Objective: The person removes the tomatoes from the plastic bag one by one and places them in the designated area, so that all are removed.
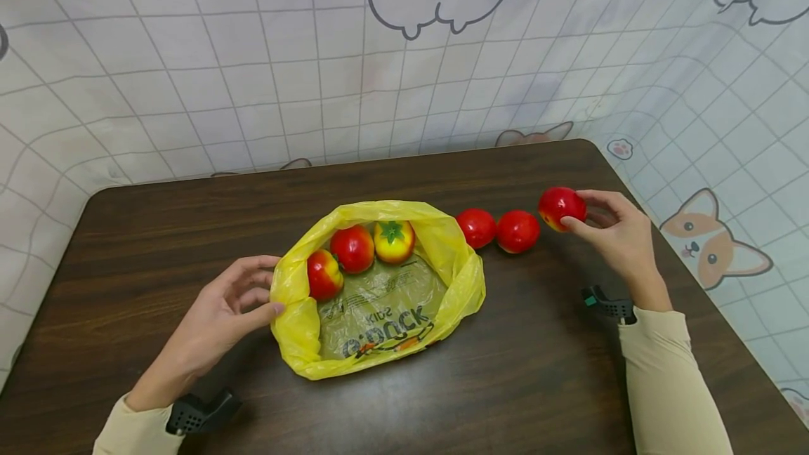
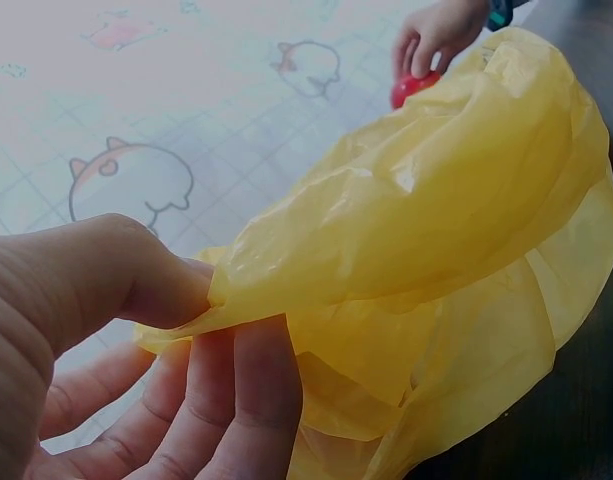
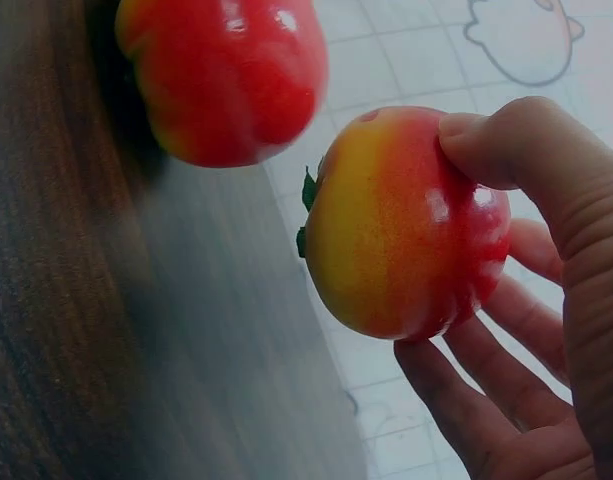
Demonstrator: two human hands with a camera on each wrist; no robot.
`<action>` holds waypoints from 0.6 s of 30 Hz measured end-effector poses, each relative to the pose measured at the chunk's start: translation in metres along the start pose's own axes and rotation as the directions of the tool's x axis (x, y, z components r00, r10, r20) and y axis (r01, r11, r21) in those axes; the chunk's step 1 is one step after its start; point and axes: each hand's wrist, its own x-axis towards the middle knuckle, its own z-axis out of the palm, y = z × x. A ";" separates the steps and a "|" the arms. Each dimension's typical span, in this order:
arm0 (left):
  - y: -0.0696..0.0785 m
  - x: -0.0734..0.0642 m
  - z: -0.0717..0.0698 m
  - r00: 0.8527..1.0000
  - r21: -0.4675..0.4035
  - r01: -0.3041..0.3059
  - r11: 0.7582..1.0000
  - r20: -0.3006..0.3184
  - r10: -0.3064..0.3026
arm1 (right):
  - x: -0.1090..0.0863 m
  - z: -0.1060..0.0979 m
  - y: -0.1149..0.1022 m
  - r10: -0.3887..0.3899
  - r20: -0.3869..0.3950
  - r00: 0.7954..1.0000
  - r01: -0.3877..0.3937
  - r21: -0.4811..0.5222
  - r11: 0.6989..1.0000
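Observation:
A yellow plastic bag with its mouth spread wide sits at the middle of the table, and three red-and-yellow tomatoes, one of them this tomato, lie inside along its far and left sides. My left hand pinches the bag's left rim between thumb and fingers; the left wrist view shows the yellow film caught there. On the far right my right hand grips a red tomato between thumb and fingertips. The right wrist view shows this tomato's yellow side and green leaves.
Two more red tomatoes, a nearer-bag one and another, rest on the table between the bag and my right hand. The dark wooden table ends at a white grid-patterned cloth behind and at the right.

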 end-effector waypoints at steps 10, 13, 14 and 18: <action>0.001 0.001 0.000 1.000 -0.006 0.009 1.000 0.006 -0.009 | -0.001 0.003 0.006 0.039 0.029 0.999 -0.038 -0.049 0.998; 0.001 0.001 0.001 1.000 -0.009 0.007 1.000 0.009 -0.007 | -0.001 0.003 0.007 0.041 0.042 0.998 -0.038 -0.055 0.998; 0.000 0.001 0.000 1.000 -0.011 0.008 1.000 0.009 -0.008 | -0.001 0.003 0.007 0.042 0.046 0.998 -0.039 -0.058 0.998; 0.000 0.001 0.000 1.000 -0.007 0.009 1.000 0.008 -0.009 | -0.001 0.003 0.009 0.055 0.062 0.997 -0.050 -0.085 0.995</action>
